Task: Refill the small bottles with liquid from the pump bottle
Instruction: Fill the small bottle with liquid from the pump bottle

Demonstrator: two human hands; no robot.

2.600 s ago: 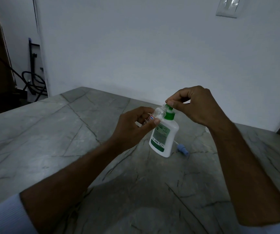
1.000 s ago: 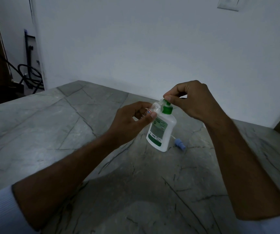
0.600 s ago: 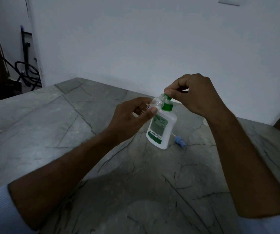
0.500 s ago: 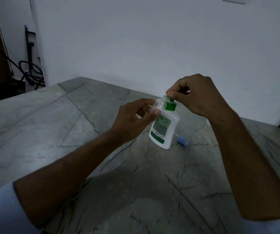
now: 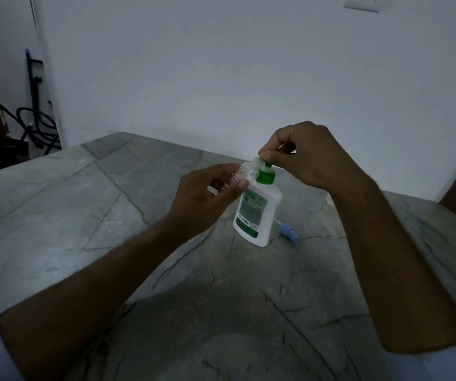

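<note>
Grey veined stone table runs up to a plain white wall, and toward its far right stands the pump bottle, white plastic with a green collar and a green-and-white label, leaning slightly. Right hand curls over its pump top, fingers pinched on it, while the left hand grips a small clear bottle tilted against the nozzle. Just right of the bottle's base lies a little blue cap.

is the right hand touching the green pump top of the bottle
Touching. The head view shows the right hand with its thumb and fingers closed on the green pump top of the pump bottle.
</note>
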